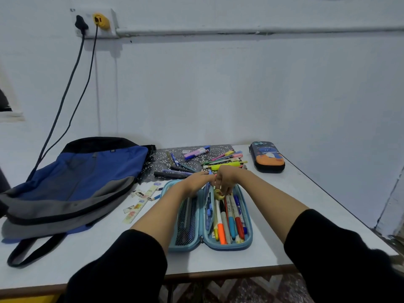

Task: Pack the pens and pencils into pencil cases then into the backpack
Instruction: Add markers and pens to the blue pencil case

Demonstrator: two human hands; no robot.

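A light-blue pencil case (248, 234) lies open on the white table (306, 204) in front of me. Its right half holds several pens and markers (229, 219); its left half has a mesh pocket (185, 226). My left hand (196, 182) rests on the far end of the left half, fingers against the middle divider. My right hand (225, 179) curls down over the far end of the right half, pinching a pen with a yellow topper (218, 194). Loose pens and pencils (196, 162) lie on a patterned mat behind the case. A blue-and-grey backpack (76, 182) lies flat at left.
A dark pencil case (267, 157) with a cartoon print sits closed at the back right. A ruler (140, 203) and a short blue pencil (156, 197) lie between backpack and open case. Two cables (65, 101) hang from a wall socket down to the backpack. The table's right edge runs diagonally.
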